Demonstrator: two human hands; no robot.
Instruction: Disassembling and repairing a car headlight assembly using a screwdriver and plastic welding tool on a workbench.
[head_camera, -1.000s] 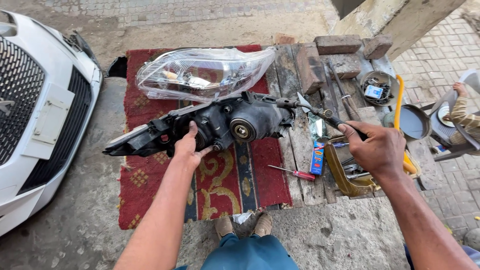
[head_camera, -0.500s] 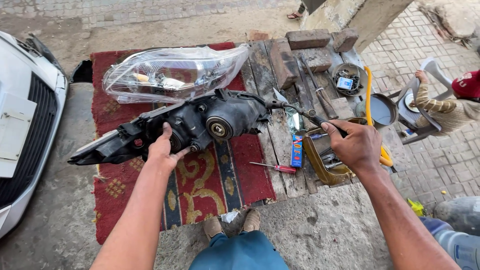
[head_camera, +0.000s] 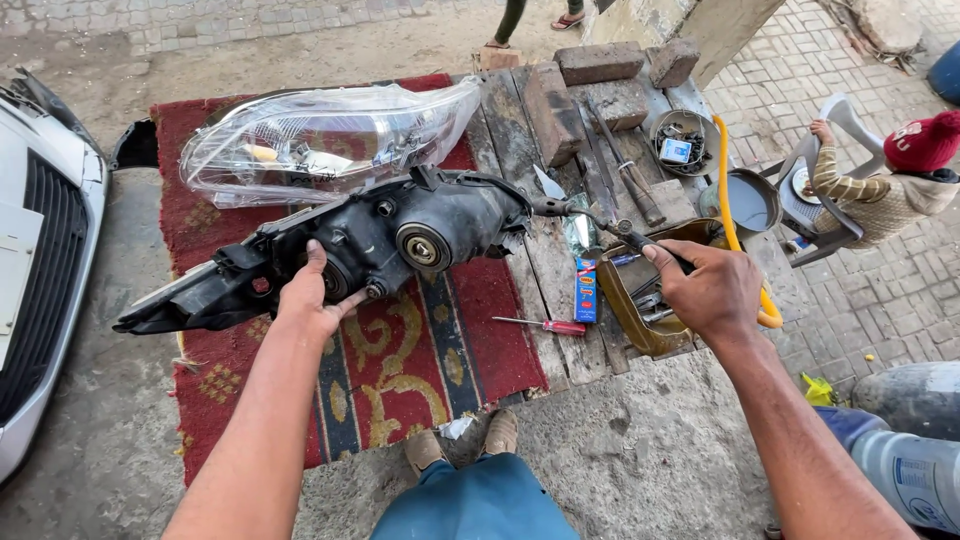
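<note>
The black headlight housing (head_camera: 390, 245) lies on the red rug (head_camera: 420, 360), its clear lens (head_camera: 320, 140) already off at 12 o'clock. Left hand (head_camera: 310, 300) presses it flat-fingered; right hand (head_camera: 705, 290) grips a long tool (head_camera: 590, 215) (tip at the housing's 3 o'clock), so prying looks unfinished.

Matt black plastic headlight housing (head_camera: 380, 245), dusty and scuffed, glossy clear plastic lens (head_camera: 320, 140) just behind the housing, worn red woven rug (head_camera: 400, 370) beneath it, rough grey wooden planks (head_camera: 545, 270) right of it, rusty metal tray (head_camera: 640, 310).
</note>
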